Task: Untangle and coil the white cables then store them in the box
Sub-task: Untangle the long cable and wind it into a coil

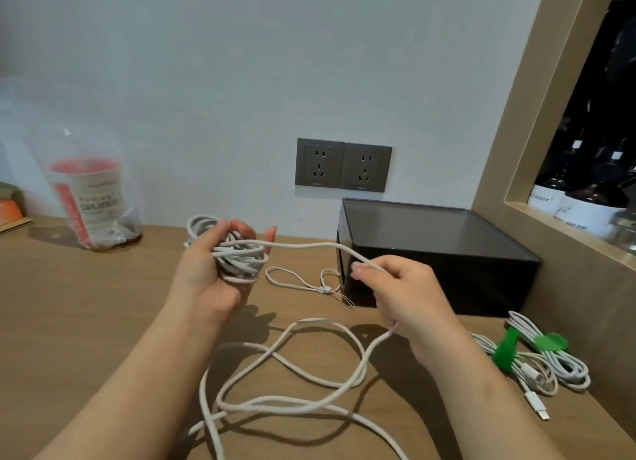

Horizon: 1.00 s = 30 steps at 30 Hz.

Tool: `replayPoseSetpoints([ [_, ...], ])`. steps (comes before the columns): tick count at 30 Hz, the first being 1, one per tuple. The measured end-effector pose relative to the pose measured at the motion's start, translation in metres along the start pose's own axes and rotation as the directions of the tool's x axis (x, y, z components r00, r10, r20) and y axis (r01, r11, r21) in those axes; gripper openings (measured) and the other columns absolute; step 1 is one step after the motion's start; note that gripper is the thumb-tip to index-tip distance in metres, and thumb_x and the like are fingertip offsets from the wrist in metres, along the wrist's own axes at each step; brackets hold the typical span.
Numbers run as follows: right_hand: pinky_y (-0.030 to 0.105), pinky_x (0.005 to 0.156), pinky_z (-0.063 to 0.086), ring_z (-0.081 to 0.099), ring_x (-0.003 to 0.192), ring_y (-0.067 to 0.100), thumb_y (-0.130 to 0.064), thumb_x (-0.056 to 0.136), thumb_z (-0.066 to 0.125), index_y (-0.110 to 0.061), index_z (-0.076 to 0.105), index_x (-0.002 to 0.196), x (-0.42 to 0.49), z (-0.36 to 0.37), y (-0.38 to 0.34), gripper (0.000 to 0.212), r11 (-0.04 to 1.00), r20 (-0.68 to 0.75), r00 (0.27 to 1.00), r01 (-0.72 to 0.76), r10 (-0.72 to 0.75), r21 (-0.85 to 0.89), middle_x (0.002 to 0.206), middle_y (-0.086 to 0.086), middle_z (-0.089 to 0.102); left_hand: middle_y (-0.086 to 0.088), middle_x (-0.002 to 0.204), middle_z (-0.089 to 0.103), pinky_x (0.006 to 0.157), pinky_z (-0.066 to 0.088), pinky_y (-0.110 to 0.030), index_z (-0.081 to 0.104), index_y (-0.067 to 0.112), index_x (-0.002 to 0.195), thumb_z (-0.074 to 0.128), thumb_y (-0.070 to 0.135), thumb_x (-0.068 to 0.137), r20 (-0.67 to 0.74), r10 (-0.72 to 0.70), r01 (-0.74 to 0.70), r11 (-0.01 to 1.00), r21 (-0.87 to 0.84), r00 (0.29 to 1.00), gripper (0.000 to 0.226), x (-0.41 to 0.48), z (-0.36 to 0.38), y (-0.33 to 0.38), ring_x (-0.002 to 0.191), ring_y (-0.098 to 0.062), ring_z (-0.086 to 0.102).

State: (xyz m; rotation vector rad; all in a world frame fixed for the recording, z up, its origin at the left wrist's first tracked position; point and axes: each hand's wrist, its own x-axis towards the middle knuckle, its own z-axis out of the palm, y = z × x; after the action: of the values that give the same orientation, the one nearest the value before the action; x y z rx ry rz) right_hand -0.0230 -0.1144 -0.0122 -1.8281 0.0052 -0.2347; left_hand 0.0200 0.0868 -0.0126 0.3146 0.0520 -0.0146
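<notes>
Soft light from three o'clock throws faint shadows on the table (86, 304). Bagged cup (90, 198) at nine o'clock blurred.

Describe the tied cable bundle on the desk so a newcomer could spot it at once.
Find the black box against the wall, right of the grey sockets. On the wooden desk, in front of its right corner, lies a coiled white cable bundle. Unlike the loose white cable sprawled mid-desk, it is bound with green ties.

Bare forearms, left hand (206, 273) and right hand (409, 298), short unpainted nails.
</notes>
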Motion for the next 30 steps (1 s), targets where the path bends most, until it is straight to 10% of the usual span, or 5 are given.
replayPoseSetpoints([
  [7, 0.028, 0.063, 0.048, 0.039, 0.040, 0.009, -0.015, 0.092, 0.053, -0.008, 0.062, 0.084, 0.010, -0.018, 0.005, 0.014, 0.650, 0.066, 0.927, -0.308, 0.369, 0.695, 0.047, 0.000, 0.039, -0.004, 0.049, 0.049, 0.036, 0.047, -0.023, 0.057, -0.002, 0.066, 0.078, -0.011, 0.051, 0.328, -0.249, 0.283, 0.957, -0.060, 0.911, 0.027, -0.007, -0.007, 0.000, 0.037, -0.014, 0.051],
  [11, 0.029, 0.062, 0.045, 0.051, 0.064, 0.014, -0.020, 0.087, 0.064, -0.011, 0.064, 0.097, 0.016, -0.028, 0.016, 0.013, 0.981, -0.268, 0.943, -0.187, 0.196, 0.061, 0.071, 0.002, 0.056, 0.005, 0.043, 0.038, 0.029, 0.032, -0.014, 0.050, 0.009, 0.064, 0.059, 0.021, 0.082, 0.114, -0.197, 0.167, 0.959, 0.230, 0.974, 0.023, -0.011, 0.004, -0.010, 0.030, -0.004, 0.036],
  [14, 0.037, 0.091, 0.039, 0.047, 0.108, 0.019, -0.030, 0.080, 0.070, -0.028, 0.055, 0.113, 0.015, -0.024, 0.017, 0.036, 0.794, -0.245, 0.969, -0.126, -0.029, -0.594, 0.114, -0.004, 0.054, 0.005, 0.040, 0.036, 0.029, 0.029, -0.012, 0.046, 0.010, 0.066, 0.045, 0.026, 0.095, 0.024, -0.049, 0.037, 0.930, 0.367, 0.999, 0.033, -0.007, 0.004, -0.019, 0.029, -0.004, 0.033],
  [20, 0.026, 0.102, 0.015, 0.023, 0.117, -0.005, -0.024, 0.080, 0.057, -0.039, 0.048, 0.115, -0.014, 0.019, 0.001, 0.038, 0.579, 0.310, 0.824, 0.557, -0.474, -0.596, 0.120, -0.024, 0.038, 0.002, 0.049, 0.040, 0.031, 0.030, -0.012, 0.048, 0.009, 0.067, 0.048, 0.019, 0.096, -0.007, 0.033, -0.028, 0.925, 0.379, 0.999, 0.031, -0.007, 0.001, -0.026, 0.030, -0.004, 0.035],
  [30, 0.025, 0.047, 0.028, 0.025, 0.044, 0.012, -0.013, 0.084, 0.057, -0.011, 0.049, 0.055, 0.000, -0.023, 0.000, 0.031, 0.984, 0.216, 0.963, -0.174, 0.161, 0.043, 0.049, 0.000, 0.027, 0.006, 0.039, 0.034, 0.031, 0.028, -0.012, 0.043, 0.013, 0.066, 0.042, 0.027, 0.097, 0.009, -0.066, 0.060, 0.942, 0.331, 0.998, 0.034, -0.011, 0.007, -0.014, 0.030, -0.003, 0.031],
])
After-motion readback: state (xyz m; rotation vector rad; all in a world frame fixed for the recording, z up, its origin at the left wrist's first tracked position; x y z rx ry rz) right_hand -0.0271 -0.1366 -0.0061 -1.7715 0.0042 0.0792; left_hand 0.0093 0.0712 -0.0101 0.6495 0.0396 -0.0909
